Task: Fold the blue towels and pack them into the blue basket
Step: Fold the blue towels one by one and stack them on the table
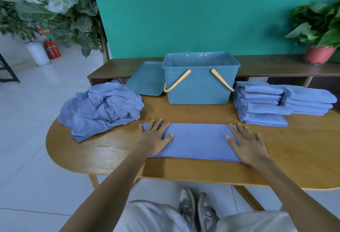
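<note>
A blue towel (196, 139) lies folded into a long flat strip near the table's front edge. My left hand (153, 136) rests flat on its left end, fingers spread. My right hand (246, 140) presses flat on its right end. Behind the strip stands the blue basket (200, 92) with tan handles hanging down, open at the top and apparently empty. A heap of unfolded blue towels (103, 108) lies at the left. Two stacks of folded blue towels (263, 105) sit at the right of the basket.
The basket's blue lid (147, 82) lies flat just left of the basket. The wooden table (110, 156) has a rounded left end. A dark low shelf (276, 64) runs behind, with a potted plant (320, 53) at the far right. My knees and shoes show below the table edge.
</note>
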